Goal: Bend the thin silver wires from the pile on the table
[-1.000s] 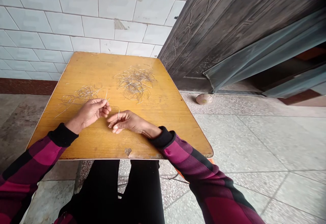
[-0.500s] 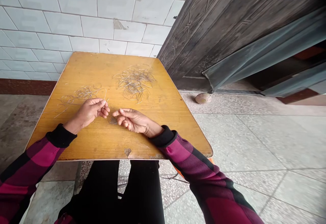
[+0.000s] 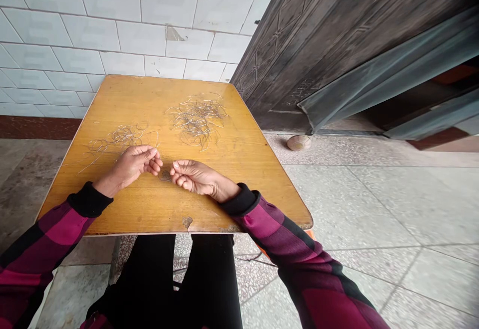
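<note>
My left hand (image 3: 136, 165) is closed in a pinch on a thin wire, one end of which curves up past the fingertips. To its right, my right hand (image 3: 194, 177) is pinched too, its fingertips at the same wire loop (image 3: 163, 178) that shows between the hands. Exactly where the wire runs inside the fingers is hidden. Just beyond my left hand lies a loose heap of bent wires (image 3: 125, 135). A larger tangle of wire pieces (image 3: 197, 119) is spread farther back, right of the middle.
The yellow wooden table (image 3: 239, 169) has a chipped front edge. Behind it stands a white tiled wall (image 3: 112, 35). A dark carved door (image 3: 299, 45) with a grey-green curtain (image 3: 355, 84) is at the right, and a rounded stone-like object (image 3: 298, 142) lies on the floor.
My right fingertips have moved slightly right, away from my left hand, and closed tighter. The left hand has barely moved. Both wire heaps look the same.
</note>
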`<act>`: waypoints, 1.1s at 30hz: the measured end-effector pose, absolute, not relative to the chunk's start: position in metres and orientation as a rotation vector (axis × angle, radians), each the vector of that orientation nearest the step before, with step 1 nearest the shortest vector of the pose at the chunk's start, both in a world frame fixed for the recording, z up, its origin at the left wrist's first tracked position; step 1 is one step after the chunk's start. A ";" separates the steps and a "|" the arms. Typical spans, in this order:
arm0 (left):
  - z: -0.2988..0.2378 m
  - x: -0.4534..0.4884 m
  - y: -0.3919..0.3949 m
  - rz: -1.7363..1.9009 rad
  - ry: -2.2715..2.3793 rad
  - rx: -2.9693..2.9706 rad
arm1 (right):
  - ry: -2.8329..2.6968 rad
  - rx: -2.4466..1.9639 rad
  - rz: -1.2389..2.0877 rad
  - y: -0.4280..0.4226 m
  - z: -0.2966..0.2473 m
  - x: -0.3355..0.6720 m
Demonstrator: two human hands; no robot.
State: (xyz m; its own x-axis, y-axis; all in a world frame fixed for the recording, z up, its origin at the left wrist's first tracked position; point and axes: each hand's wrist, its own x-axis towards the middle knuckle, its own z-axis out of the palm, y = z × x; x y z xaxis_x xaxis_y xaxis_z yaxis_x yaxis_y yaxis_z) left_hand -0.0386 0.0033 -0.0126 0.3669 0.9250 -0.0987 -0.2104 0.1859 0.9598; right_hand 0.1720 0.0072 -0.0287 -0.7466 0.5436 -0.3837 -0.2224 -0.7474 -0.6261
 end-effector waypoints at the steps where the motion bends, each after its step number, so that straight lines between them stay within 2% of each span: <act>1: -0.013 -0.039 0.003 0.950 0.839 1.073 | -0.784 -0.795 2.469 0.008 -0.029 0.172; 14: -0.015 -0.042 0.007 1.012 0.826 1.014 | -0.945 -0.671 2.468 0.005 -0.031 0.171; 28: -0.015 -0.043 0.008 0.924 0.836 0.979 | -1.110 -0.843 2.476 0.005 -0.027 0.172; 33: -0.014 -0.042 0.006 0.854 0.860 1.051 | -1.318 -0.925 2.315 0.007 -0.022 0.178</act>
State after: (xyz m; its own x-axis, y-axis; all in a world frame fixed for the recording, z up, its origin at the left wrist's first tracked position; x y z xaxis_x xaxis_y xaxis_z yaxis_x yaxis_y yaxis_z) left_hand -0.0423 0.0061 -0.0139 0.4101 0.8950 -0.1753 -0.1692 0.2635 0.9497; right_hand 0.1775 0.0072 -0.0221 -0.7389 0.5588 -0.3765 0.0385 -0.5229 -0.8515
